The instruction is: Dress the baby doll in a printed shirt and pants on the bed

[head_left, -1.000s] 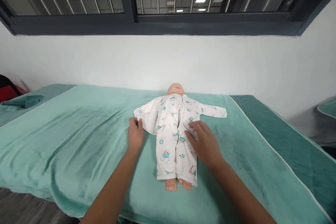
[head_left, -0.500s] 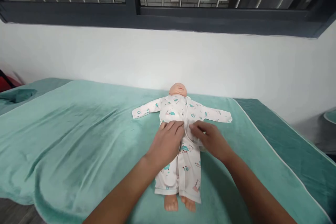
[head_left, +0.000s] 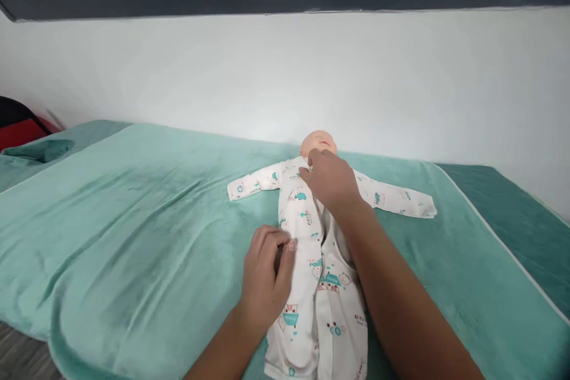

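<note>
The printed white garment is spread on the doll, which is laid on its back between and beyond the hands, on the green sheet. At the collar, just below the doll's head, the right hand is placed with thumb and forefinger slightly parted; whether cloth is pinched there cannot be told. The left hand is curled at the waist edge, nearer the wearer, thumb tip against the cloth; a firm grip cannot be confirmed. One sleeve is stretched out beyond the left hand, the other past the right. The front appears to be being straightened or closed; for the next move, the edges seem to need aligning from the right hand's collar downward, with the waist steadied.
</note>
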A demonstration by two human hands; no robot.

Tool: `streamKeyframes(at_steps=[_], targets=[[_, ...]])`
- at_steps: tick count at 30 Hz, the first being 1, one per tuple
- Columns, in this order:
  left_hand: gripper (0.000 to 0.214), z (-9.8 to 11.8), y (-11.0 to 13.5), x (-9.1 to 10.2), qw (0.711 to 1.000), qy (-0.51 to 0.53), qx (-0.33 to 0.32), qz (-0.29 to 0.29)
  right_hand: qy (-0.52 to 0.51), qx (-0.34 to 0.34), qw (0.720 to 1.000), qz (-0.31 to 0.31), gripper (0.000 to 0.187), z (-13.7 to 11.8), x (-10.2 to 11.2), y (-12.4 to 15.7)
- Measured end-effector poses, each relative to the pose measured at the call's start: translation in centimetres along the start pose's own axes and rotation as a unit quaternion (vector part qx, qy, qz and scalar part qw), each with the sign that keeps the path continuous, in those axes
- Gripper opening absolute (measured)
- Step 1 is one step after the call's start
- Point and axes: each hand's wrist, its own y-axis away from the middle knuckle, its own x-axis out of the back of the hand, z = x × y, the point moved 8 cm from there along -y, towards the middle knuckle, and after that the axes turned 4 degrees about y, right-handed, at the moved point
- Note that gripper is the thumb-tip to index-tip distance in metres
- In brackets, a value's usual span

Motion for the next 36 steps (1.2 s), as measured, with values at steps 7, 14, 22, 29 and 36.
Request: streamKeyframes(at_steps=[7, 14, 22, 29, 36], targets=[[0.015, 0.1, -0.5, 0.1, 0.999, 0.039, -0.008, 0.000, -0.150, -0.034, 0.983, 0.104, 0.017, 3.8, 1.8, 0.5], [0.018, 0.0, -7.7, -0.1, 1.000, 0.020, 0.008, 0.009, -0.169, -0.098, 0.972, 0.128, 0.011, 8.8, 3.8, 0.7], [0.015, -2.1, -18.8, -6.9, 0.982, 0.024, 0.148, -0.116, -0.123, -0.164, 0.979, -0.020, 0.033, 9.3, -0.7, 0.0], [0.007, -3.4, -19.4, -8.8, 0.977, 0.046, 0.158, -0.136, -0.227, -0.151, 0.962, 0.024, 0.023, 9.4, -0.6, -1.3], [0.010, -2.3, -19.3, -7.7, 0.981, 0.147, 0.115, -0.051, -0.337, -0.141, 0.924, 0.113, 0.024, 8.1, -0.2, -1.8]])
